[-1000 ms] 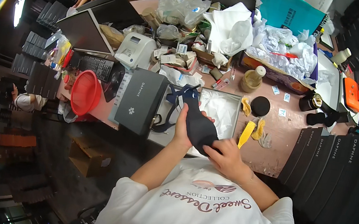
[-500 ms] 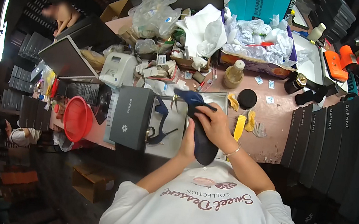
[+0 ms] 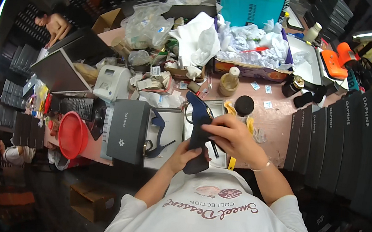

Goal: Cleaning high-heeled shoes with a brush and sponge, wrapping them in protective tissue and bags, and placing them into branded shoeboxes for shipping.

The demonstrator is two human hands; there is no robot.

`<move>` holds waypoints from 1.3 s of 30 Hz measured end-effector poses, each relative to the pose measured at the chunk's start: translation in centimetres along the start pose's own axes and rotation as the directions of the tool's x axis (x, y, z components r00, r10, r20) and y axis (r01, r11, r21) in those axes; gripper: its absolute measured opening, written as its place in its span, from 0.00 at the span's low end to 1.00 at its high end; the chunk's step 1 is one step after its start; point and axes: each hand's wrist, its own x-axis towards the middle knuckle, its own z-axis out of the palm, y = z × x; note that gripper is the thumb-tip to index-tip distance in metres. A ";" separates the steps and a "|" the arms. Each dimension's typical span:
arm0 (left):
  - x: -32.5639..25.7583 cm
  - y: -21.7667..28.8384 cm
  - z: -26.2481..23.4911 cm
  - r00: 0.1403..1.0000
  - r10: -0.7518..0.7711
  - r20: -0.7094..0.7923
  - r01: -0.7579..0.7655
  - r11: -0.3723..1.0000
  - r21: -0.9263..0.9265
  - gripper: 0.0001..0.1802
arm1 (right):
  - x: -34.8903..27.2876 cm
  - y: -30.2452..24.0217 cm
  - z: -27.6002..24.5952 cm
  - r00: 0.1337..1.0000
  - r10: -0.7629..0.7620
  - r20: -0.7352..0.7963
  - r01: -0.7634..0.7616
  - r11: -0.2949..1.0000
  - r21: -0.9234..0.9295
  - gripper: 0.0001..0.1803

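Dark blue shoe gripped between both hands.

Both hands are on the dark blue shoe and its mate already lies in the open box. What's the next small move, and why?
Probably lower the dark blue shoe leftward into the open box, beside its mate. The left hand grips its lower end, the right hand its middle, and bare white box lining shows near the mate.

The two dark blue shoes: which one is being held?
The dark blue shoe gripped by both the left hand and right hand. Its mate lies untouched in the open shoebox to the left.
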 end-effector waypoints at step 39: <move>4.5 -2.2 5.6 0.965 0.085 0.249 -0.218 0.790 0.573 0.21 | -7.1 2.9 -1.9 0.810 0.583 -0.062 -0.260 0.452 0.853 0.50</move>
